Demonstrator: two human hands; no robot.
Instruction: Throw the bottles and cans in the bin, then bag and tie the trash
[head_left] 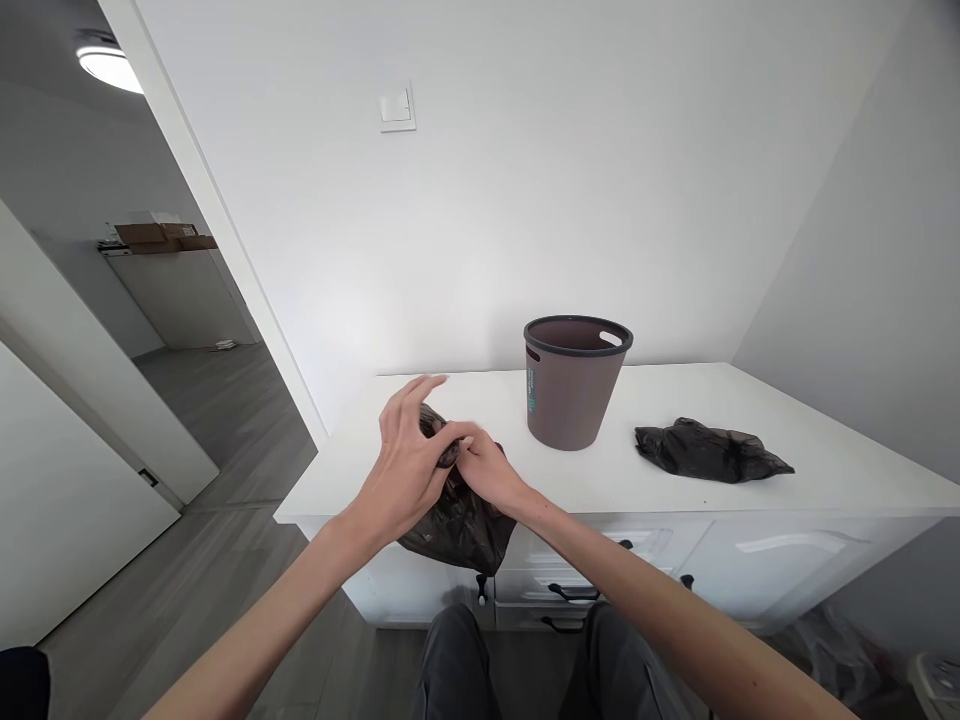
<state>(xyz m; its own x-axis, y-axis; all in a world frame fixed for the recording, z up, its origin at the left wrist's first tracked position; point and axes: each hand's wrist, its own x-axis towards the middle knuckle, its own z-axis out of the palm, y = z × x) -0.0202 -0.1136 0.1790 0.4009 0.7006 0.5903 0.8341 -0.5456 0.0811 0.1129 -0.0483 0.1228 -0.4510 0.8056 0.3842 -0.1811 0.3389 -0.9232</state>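
Observation:
A thin black plastic bag (461, 530) hangs from both my hands over the front edge of the white cabinet top. My left hand (409, 455) has its thumb and fingers curled round the bag's gathered upper part, with the fingertips lifted. Pressed against it, my right hand (484, 468) pinches the bag close to the left thumb. Right of my hands a brown trash can (574, 400) with a dark rim stands upright, no liner showing over its rim. Farther right another black plastic bag (709, 452) lies crumpled on the top.
The white cabinet (825, 485) has drawers and doors with black handles below. A light switch (396, 108) is on the wall behind. At left, a doorway leads to a room with cardboard boxes (161, 237). Clear plastic (832, 655) lies on the floor at lower right.

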